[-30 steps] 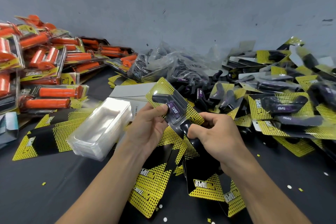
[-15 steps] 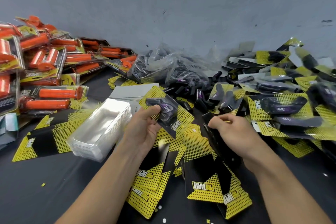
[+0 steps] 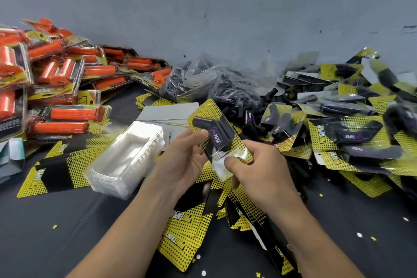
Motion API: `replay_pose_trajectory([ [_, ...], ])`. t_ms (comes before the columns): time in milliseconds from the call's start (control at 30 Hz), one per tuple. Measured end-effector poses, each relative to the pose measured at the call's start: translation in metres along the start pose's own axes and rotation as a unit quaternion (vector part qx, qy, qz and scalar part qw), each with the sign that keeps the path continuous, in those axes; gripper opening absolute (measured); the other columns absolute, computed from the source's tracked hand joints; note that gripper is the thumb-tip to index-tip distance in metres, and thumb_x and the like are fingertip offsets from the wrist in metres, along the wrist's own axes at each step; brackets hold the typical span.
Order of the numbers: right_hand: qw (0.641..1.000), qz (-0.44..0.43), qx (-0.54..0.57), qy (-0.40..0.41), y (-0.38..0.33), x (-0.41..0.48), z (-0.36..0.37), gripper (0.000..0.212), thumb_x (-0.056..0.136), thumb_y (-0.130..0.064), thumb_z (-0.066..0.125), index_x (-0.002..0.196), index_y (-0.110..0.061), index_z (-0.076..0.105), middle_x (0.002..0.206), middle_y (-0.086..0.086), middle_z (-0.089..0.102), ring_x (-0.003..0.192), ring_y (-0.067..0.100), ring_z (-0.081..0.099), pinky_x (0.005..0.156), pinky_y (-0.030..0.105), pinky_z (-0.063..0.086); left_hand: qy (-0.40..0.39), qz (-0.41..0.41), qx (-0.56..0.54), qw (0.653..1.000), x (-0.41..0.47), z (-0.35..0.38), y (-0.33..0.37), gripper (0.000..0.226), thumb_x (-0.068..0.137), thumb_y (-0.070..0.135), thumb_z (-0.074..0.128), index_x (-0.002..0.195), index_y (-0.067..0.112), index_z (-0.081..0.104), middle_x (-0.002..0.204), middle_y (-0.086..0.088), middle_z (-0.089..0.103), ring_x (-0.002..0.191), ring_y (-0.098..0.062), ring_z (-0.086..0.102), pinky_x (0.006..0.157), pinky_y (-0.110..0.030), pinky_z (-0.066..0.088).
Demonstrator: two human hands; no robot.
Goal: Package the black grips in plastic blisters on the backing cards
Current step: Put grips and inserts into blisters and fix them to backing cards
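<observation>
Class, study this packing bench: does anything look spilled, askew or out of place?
Yes. Small white and yellow paper bits lie scattered over the dark table, like punch-out scraps. Loose black grips lie heaped against the clear bag, not sorted.

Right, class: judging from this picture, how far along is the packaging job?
Done: a heap of packed black grips lies at right. In hand: left hand and right hand grip one blistered card. Left: bagged loose grips, a stack of empty blisters, and spare backing cards.

A scuffed grey wall [image 3: 225, 7] stands behind a dark tabletop [image 3: 45, 232].
</observation>
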State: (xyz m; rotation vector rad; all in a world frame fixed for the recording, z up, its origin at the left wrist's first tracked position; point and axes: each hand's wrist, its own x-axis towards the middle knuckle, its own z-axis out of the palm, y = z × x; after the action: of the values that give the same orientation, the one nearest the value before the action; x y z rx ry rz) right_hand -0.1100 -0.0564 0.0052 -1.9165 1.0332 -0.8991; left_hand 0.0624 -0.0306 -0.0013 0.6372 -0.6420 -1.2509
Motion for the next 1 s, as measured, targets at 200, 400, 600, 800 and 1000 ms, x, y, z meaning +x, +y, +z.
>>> replay_pose_trajectory([
  [200, 0.990, 0.090, 0.102, -0.036, 0.005, 0.005, -0.009, 0.013, 0.090, -0.012, 0.070, 0.077, -0.011, 0.075, 0.072, 0.016, 0.073, 0.044, 0.021, 0.058, 0.057, 0.036, 0.051, 0.004, -0.008, 0.047, 0.999, -0.001, 0.001, -0.006, 0.039, 0.084, 0.008, 0.067, 0.122, -0.001, 0.060, 0.119, -0.022, 0.071, 0.105, -0.031, 0.071, 0.089, -0.042, 0.063],
  [400, 0.882, 0.123, 0.428, 0.150, 0.001, 0.015, -0.027, 0.010, 0.096, -0.021, 0.069, 0.094, -0.012, 0.073, 0.079, 0.010, 0.078, 0.065, 0.020, 0.075, 0.050, 0.026, 0.055, 0.063, -0.018, 0.006, 0.998, -0.001, 0.001, 0.000, 0.062, 0.083, 0.029, 0.071, 0.140, 0.009, 0.058, 0.124, -0.019, 0.073, 0.117, -0.030, 0.072, 0.083, -0.035, 0.062],
  [600, 0.923, 0.133, 0.356, 0.061, 0.005, 0.013, -0.022, 0.016, 0.098, -0.018, 0.068, 0.096, -0.004, 0.075, 0.085, 0.015, 0.078, 0.066, 0.025, 0.075, 0.054, 0.024, 0.057, 0.080, 0.000, 0.047, 0.996, -0.001, -0.003, -0.002, 0.051, 0.080, 0.023, 0.069, 0.128, 0.006, 0.066, 0.109, -0.017, 0.077, 0.100, -0.025, 0.076, 0.080, -0.031, 0.062],
  [800, 0.980, 0.079, 0.182, 0.033, 0.013, 0.012, -0.011, 0.016, 0.094, -0.007, 0.067, 0.086, -0.017, 0.077, 0.073, 0.006, 0.076, 0.063, 0.021, 0.075, 0.057, 0.028, 0.059, 0.126, 0.062, 0.126, 0.982, -0.001, 0.002, -0.003, 0.040, 0.070, 0.017, 0.079, 0.109, 0.013, 0.076, 0.091, -0.013, 0.078, 0.080, -0.020, 0.075, 0.071, -0.027, 0.061],
  [1000, 0.997, 0.013, -0.050, 0.048, 0.020, 0.006, 0.007, 0.009, 0.089, -0.024, 0.070, 0.086, -0.031, 0.075, 0.071, -0.015, 0.073, 0.067, -0.004, 0.068, 0.059, 0.010, 0.052, 0.231, 0.240, 0.327, 0.884, -0.006, 0.012, 0.007, 0.028, 0.088, -0.003, 0.069, 0.084, 0.023, 0.078, 0.072, -0.008, 0.077, 0.066, -0.017, 0.074, 0.064, -0.023, 0.059],
])
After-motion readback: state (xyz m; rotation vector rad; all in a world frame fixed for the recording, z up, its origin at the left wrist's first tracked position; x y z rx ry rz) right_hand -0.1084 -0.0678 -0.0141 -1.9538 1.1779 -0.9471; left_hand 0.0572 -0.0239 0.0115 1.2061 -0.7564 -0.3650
